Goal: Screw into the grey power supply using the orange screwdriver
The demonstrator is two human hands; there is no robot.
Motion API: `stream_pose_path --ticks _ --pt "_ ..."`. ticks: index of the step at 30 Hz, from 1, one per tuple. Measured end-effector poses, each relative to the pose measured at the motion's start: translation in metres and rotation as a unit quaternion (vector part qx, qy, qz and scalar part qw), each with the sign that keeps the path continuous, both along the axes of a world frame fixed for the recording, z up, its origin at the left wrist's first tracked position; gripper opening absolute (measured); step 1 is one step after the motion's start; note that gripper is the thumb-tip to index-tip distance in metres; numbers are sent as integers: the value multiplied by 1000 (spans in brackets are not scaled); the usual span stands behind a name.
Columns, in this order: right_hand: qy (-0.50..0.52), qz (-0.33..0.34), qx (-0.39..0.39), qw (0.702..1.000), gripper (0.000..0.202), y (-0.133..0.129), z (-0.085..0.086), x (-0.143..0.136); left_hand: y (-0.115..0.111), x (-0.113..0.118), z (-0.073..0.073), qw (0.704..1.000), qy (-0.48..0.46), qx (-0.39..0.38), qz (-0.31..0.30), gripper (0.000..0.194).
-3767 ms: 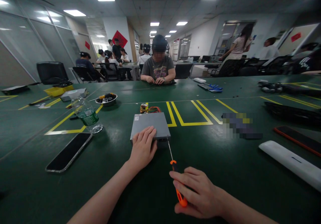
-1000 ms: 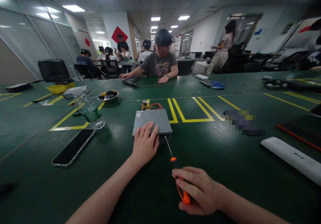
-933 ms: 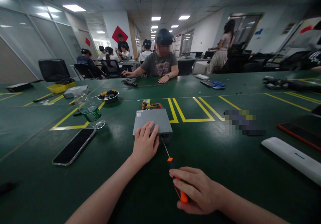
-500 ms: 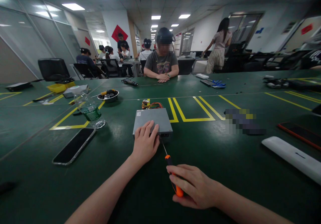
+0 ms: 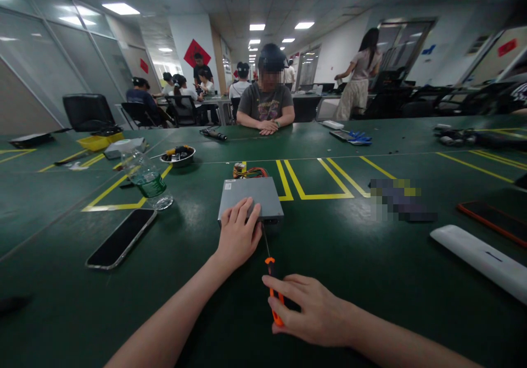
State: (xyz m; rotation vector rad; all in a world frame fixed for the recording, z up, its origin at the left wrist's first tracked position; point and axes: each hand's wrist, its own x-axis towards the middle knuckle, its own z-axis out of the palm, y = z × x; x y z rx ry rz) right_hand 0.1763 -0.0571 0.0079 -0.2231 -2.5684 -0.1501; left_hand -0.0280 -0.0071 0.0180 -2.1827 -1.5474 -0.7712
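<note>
A grey metal computer power supply (image 5: pixel 255 191) lies flat on the green table, its bundle of coloured cables (image 5: pixel 249 172) behind it. My left hand (image 5: pixel 239 233) rests on its top near the front edge, fingers laid flat and slightly apart. In my right hand (image 5: pixel 308 307) is a screwdriver (image 5: pixel 272 280) with an orange and black handle, gripped between thumb and fingers. Its thin shaft points up and away to the front face of the power supply, just right of my left hand. Whether the tip sits in a screw I cannot tell.
To the left are a phone (image 5: pixel 121 239), a plastic bottle (image 5: pixel 150 184) and a metal bowl (image 5: pixel 178 156) with tools. A white device (image 5: pixel 481 258) lies at right. Yellow tape (image 5: pixel 321 196) marks the table (image 5: pixel 197 324). Across it sits a person (image 5: pixel 265 101) with folded hands.
My right hand has shifted slightly left with the screwdriver, so the handle now stands more upright in view. The left hand and power supply stay in place.
</note>
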Motion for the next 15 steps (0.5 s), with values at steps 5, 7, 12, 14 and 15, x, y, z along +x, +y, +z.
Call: stream_pose_path --ticks 5,7,12,14,15 --pt "-49 -15 -58 997 31 -1 0 -1 0 1 0 1000 2 -4 4 38" --pt "-76 -10 -59 995 33 -1 2 -2 0 1 0 1000 5 -7 5 38" --pt "-48 3 -30 998 26 -1 3 -5 0 1 0 1000 6 -4 9 38" --pt "-23 15 -24 999 23 -1 1 -5 0 1 -1 1000 6 -2 8 38" --pt "-13 19 -21 1000 22 -1 1 -5 0 0 -1 1000 6 -1 7 38"
